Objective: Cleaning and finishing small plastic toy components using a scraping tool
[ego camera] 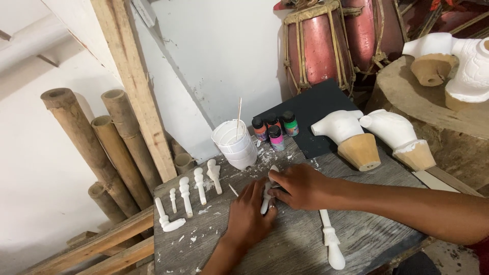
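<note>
Far left, leaning at the wall: thick brown bamboo poles (86, 137) beside a slanted pale wooden plank (137, 86). On the weathered grey wooden table (285, 244), left portion: a row of small white turned plaster spindles (186, 196), lying apart from one another amid white chips. Behind them: a stack of white plastic cups (235, 144) with a thin stick standing in it. Centre: the left hand (248, 216) lies flat, fingers pressed together, steadying the near end of a slim white plaster piece (267, 196); the right hand (300, 186) pinches its far end between thumb and fingers. Judged good practice here: keep the piece pressed to the table and work with light pressure, since so thin a piece likely snaps easily. Whether the right hand also holds a tool cannot be told; the fingers hide it, and most of the piece besides. Far centre: four small paint bottles (275, 130) with coloured contents and dark caps. Near right: a long white plaster spindle (331, 239). Right: two white curved plaster forms on tan clay cones (356, 140); reddish rope-laced drums (318, 43) behind, cut off at the top.
</note>
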